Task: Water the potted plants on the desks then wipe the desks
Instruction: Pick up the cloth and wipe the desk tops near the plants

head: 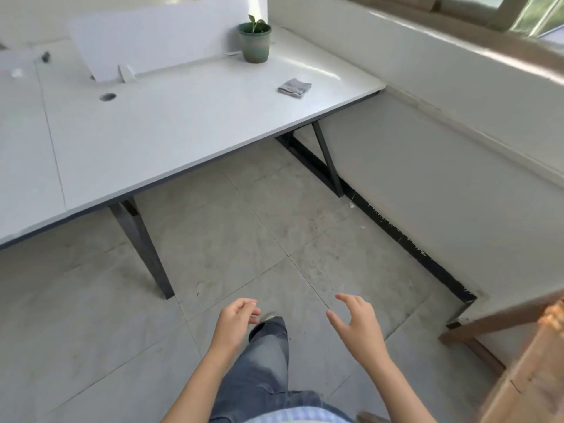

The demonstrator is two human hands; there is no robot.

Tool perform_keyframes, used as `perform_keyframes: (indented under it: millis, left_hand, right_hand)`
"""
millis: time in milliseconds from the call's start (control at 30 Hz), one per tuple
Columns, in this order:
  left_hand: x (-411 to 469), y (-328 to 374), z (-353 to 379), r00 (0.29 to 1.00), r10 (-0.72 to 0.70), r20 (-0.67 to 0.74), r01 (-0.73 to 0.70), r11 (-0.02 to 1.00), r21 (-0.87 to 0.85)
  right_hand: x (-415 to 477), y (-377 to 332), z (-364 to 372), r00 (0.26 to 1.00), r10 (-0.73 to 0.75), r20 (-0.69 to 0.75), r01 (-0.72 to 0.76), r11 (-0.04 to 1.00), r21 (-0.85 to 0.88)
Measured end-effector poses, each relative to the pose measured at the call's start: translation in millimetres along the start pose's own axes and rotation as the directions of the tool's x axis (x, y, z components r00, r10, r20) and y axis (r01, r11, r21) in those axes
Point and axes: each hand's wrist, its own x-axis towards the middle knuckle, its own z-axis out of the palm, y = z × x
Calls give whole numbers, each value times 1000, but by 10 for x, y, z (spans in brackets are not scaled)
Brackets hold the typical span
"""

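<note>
Left grip [236, 315] and right grip [357, 322]: both empty, fingers loosely curled, over the floor. Potted plant [254, 41] at far right corner of tabletop [183, 117]; folded cloth [294, 87] by right edge. Both well ahead; right grip likely nearer.

No legible text, label, brand, number or sign is found in view. The green plant pot [254, 45], the folded grey cloth [294, 87] and the white table [183, 117] show plain surfaces. Pale flecks on the dark skirting strip [396, 233] at the foot of the wall are too small and irregular to be read as characters.
</note>
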Motion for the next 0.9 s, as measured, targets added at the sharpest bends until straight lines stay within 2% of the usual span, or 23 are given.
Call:
perform_keyframes:
  millis: [233,333,600,900]
  left_hand:
    - [1336,1138,-101,991,121,-55,-127,985,-118]
    - [1663,1509,-24,986,164,-7,-164,980,-112]
    - [2214,1623,430,976,1,219,-18,997,79]
    - [3155,2403,1258,984,46,174,-60,995,75]
  right_hand:
    - [1209,-453,-210,988,40,-146,-43,999,-12]
    - [1546,-610,-319,973,75,-219,-72,997,21]
    - [2133,-535,-376,963,216,-162,-214,976,29]
    - [3466,-209,-1063,962,181,-203,-176,983,42]
